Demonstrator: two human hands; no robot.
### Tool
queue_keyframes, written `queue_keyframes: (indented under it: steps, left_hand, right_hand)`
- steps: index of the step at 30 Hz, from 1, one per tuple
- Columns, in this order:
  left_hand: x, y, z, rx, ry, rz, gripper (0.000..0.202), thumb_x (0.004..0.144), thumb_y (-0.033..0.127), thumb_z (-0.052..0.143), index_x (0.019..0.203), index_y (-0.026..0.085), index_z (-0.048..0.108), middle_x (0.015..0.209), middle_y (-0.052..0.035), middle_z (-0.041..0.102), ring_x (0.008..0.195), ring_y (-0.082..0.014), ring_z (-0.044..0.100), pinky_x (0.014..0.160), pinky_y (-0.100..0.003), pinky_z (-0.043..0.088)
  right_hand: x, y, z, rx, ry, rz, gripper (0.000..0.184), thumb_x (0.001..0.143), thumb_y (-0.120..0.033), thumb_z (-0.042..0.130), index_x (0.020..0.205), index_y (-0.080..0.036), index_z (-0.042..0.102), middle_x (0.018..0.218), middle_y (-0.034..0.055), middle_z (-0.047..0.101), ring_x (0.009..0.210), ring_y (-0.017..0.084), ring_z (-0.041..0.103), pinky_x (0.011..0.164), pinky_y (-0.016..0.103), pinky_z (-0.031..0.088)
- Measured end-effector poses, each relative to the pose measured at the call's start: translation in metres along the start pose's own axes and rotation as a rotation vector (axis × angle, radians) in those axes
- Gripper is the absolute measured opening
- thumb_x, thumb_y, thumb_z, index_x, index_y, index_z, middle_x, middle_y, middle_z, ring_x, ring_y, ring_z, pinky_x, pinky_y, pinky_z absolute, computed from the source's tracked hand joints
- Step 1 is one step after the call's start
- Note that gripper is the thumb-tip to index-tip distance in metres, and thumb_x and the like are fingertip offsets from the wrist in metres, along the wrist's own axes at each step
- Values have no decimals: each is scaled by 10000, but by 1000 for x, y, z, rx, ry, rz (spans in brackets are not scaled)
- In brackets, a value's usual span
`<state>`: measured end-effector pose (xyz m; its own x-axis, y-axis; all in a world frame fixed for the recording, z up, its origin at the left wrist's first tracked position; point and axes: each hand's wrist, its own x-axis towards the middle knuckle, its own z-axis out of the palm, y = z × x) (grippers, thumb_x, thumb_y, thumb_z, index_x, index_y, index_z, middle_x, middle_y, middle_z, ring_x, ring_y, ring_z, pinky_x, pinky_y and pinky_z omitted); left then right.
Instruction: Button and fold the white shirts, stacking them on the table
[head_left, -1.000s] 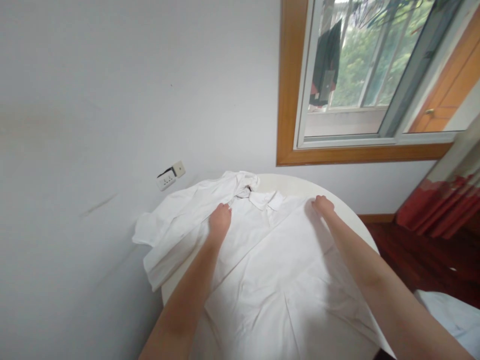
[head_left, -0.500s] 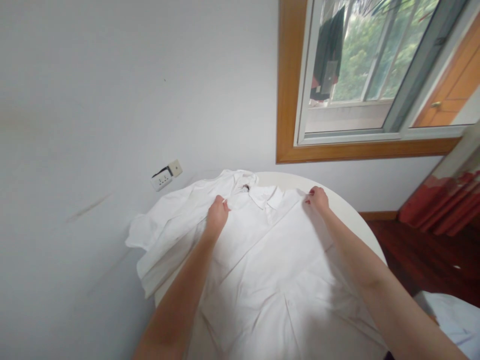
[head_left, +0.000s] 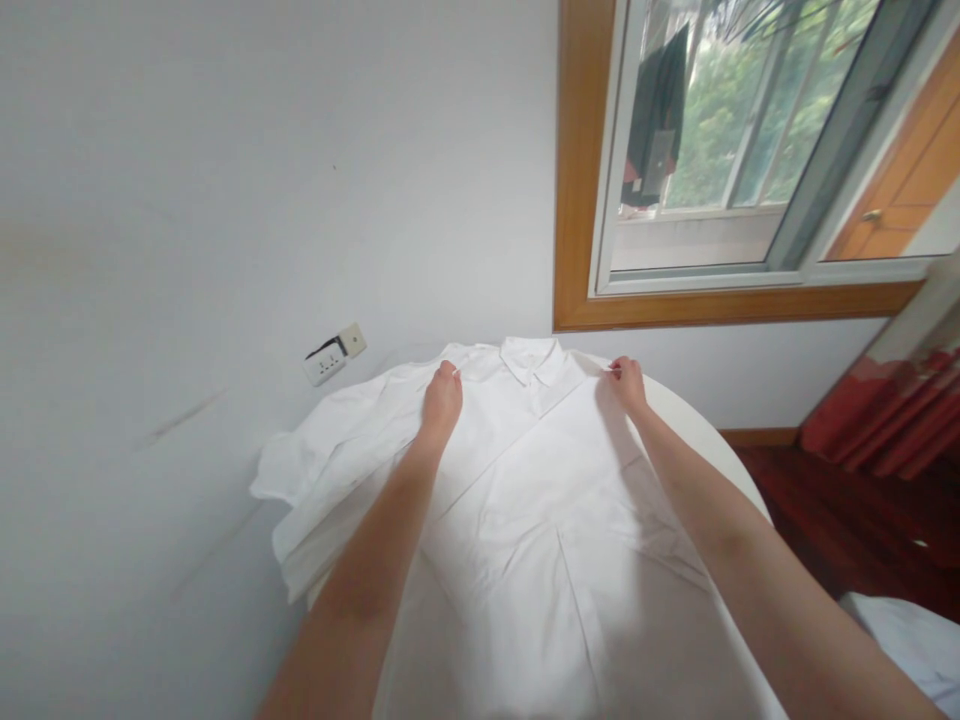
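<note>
While left hand (head_left: 443, 397) and right hand (head_left: 628, 384) pinch its shoulders, the shirt (head_left: 536, 460) spreads between.

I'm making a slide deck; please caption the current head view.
Left hand and right hand pinch a white shirt on either side of its collar, atop a white table.
</note>
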<state>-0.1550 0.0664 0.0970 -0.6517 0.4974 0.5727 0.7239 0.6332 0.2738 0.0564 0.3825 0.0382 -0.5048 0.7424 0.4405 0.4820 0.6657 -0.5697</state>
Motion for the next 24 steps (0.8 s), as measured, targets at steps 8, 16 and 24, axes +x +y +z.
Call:
queue_keyframes:
  steps: [8, 16, 24]
  left_hand:
    - [-72, 38, 10, 167, 8, 168, 608, 818, 210, 535, 1398, 191, 353, 1530, -157, 209, 1319, -335, 350, 1042, -492, 344]
    - [-165, 53, 19, 97, -324, 411, 449, 919, 431, 401, 1349, 316, 459, 1474, -69, 381, 1353, -302, 332, 1080, -526, 291]
    - [-162, 41, 25, 47, -390, 432, 518, 903, 552, 376, 1365, 325, 440, 1468, -81, 389, 1353, -305, 338, 1084, -545, 277]
  right_hand:
    - [-58, -9, 20, -35, -213, -163, 541, 785, -192, 538, 1318, -169, 450, 1459, 153, 329, 1247, 246, 451, 1024, 390, 377]
    - [-154, -48, 5, -278, -519, -460, 575, 923, -594, 290, 1383, -276, 424, 1506, 93, 314, 1396, 312, 206, 1058, 634, 168]
    - [-159, -48, -7, -307, -509, -481, 595, 921, -601, 288, 1402, -271, 409, 1512, 101, 297, 1398, 308, 208, 1067, 614, 163]
